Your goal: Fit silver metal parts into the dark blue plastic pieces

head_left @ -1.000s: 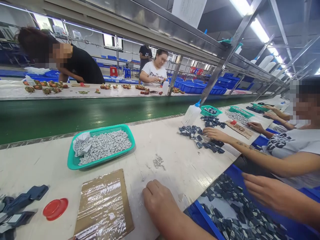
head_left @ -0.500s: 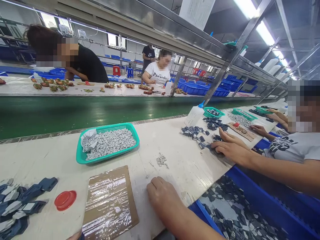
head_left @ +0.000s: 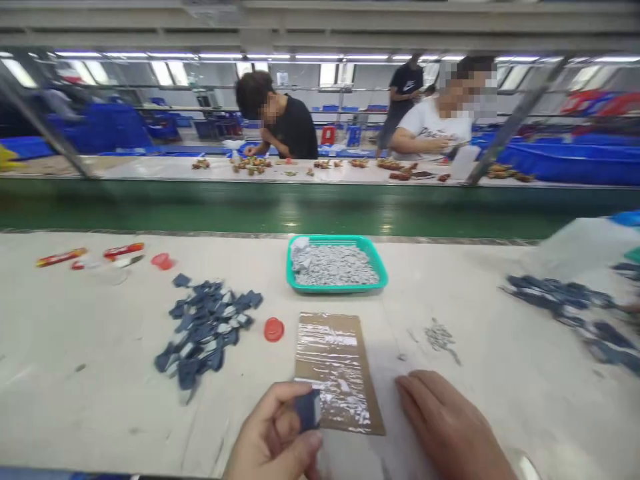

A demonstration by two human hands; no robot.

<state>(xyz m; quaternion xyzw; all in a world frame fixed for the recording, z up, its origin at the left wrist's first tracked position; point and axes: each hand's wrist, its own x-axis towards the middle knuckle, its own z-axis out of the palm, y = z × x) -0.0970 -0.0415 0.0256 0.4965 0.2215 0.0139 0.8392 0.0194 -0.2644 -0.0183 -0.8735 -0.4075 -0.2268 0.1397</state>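
Between the thumb and fingers of my left hand [head_left: 280, 433] is a small dark blue piece [head_left: 307, 410] with a pale edge, held over the near left corner of a brown cardboard sheet [head_left: 333, 367] covered in shiny clear film. My right hand [head_left: 445, 420] rests on the white table to the right of the cardboard, back upward, fingers together and curled; whatever is under them is hidden. Left of the cardboard lie a round red lid [head_left: 274, 329] and a loose pile of similar dark blue pieces [head_left: 205, 327], some with whitish parts.
Beyond the cardboard, a green basket [head_left: 337, 289] holds many small grey-white bits. A few grey bits [head_left: 440, 335] are scattered to its right. Red-and-yellow tubes [head_left: 63, 257] lie far left, more dark pieces [head_left: 560, 300] far right. Behind the green strip [head_left: 225, 210], people work at another table.
The view has swung left, from the neighbour at the right to straight ahead. My left hand and its blue piece have come into sight; my right hand stays on the table beside the cardboard.
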